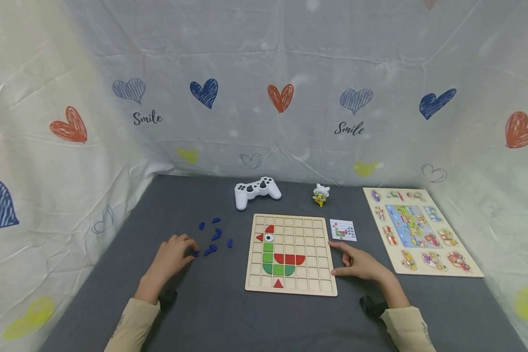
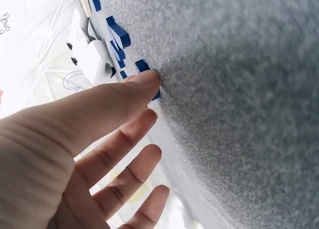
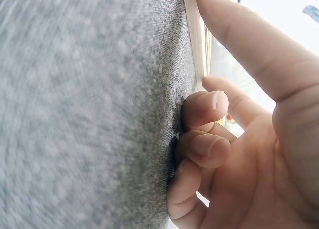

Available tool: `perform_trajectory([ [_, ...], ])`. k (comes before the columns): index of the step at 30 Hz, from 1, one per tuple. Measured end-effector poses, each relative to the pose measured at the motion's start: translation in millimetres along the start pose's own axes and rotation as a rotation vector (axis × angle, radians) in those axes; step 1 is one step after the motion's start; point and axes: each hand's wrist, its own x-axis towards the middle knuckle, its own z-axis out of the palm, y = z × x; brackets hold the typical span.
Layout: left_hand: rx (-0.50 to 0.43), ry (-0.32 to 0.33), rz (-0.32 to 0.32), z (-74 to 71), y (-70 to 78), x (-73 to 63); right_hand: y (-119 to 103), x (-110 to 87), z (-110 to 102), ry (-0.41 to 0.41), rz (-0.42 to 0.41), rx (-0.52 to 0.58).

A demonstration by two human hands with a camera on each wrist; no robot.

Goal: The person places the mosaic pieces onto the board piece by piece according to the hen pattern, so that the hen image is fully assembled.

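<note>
My left hand reaches over the dark tabletop at the left edge of a loose group of blue pieces. Its thumb and index finger pinch one small blue piece, mostly hidden behind the thumb in the left wrist view; the other fingers spread apart. My right hand lies by the right edge of a gridded wooden board, index fingertip and thumb touching that edge, other fingers curled loosely beneath. On the board, green squares, green rounded pieces, red pieces and an eye piece form a bird-like figure.
A small pattern card lies beside the board's upper right corner. Behind stand a white game controller and a small figurine. A wooden picture puzzle lies at right. A printed cloth hangs along the table's back and sides.
</note>
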Motion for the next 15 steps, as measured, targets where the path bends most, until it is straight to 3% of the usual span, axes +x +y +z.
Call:
perform_trajectory([
  [7, 0.021, -0.030, 0.023, -2.1, 0.1, 2.8, 0.3, -0.3, 0.2, 0.001, -0.003, 0.008],
  [15, 0.024, -0.020, 0.034, -0.2, -0.7, 3.1, 1.8, 0.9, 0.3, 0.002, 0.004, 0.006],
])
